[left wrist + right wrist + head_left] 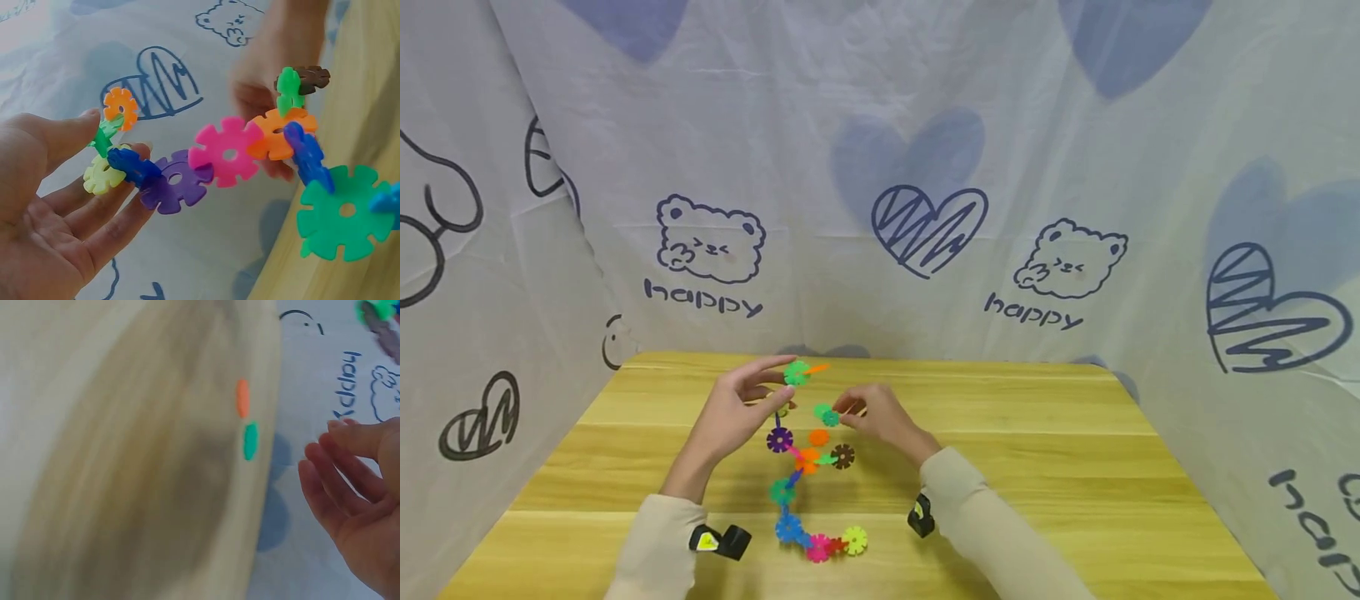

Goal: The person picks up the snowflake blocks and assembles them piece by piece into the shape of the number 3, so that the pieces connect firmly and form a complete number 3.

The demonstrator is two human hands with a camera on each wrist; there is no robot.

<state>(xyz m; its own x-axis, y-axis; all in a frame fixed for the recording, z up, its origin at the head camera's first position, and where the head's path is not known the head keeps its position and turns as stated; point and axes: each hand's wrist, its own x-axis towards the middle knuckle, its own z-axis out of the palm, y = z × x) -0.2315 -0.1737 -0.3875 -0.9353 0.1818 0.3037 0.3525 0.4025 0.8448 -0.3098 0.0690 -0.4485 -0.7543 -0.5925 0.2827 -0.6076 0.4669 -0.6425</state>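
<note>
A long chain of notched plastic snowflake discs (788, 527) in many colours hangs in front of me. My left hand (730, 414) pinches its upper end, the thumb on a light green disc (107, 134) and the fingers behind a yellow one (103, 175). An orange disc (120, 109) sticks out past the thumb. Lower on the chain come purple, pink and blue discs, with a brown disc (842, 456) on a side branch. My right hand (880, 417) is loosely bent near teal discs (830, 417); its wrist view shows nothing between the fingers (319, 494).
Loose on the wooden table (1037, 467), near its far edge in the right wrist view, are an orange disc (242, 398) and a green disc (250, 440). Printed cloth (820, 167) hangs behind the table and along both sides.
</note>
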